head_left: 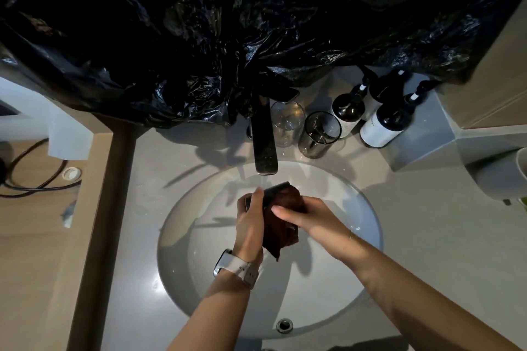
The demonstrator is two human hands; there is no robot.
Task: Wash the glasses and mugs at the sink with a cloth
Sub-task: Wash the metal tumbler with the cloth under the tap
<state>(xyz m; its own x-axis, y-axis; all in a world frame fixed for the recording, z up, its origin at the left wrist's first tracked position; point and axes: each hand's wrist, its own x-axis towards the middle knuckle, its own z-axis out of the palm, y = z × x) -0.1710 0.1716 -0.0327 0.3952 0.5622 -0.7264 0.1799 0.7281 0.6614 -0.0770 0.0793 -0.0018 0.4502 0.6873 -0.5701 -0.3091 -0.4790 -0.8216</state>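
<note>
Over the round white sink point(356, 236), under the dark tap point(265, 145), my left hand point(251, 222) grips a dark glass point(273, 191), most of it hidden. A dark brown cloth point(282, 225) is wrapped over the glass and hangs down below it. My right hand point(308, 216) holds the cloth against the glass, fingers pointing left. A thin stream of water falls from the tap onto the glass. Behind the sink on the counter stand a clear glass point(286, 122) and a dark-rimmed glass point(320, 134).
Two dark pump bottles point(349, 114) point(385, 125) stand at the back right. Black plastic sheeting point(228, 37) covers the wall above the tap. A white mug point(502, 177) sits at the right edge. A wooden ledge with a black cable point(37, 177) lies left.
</note>
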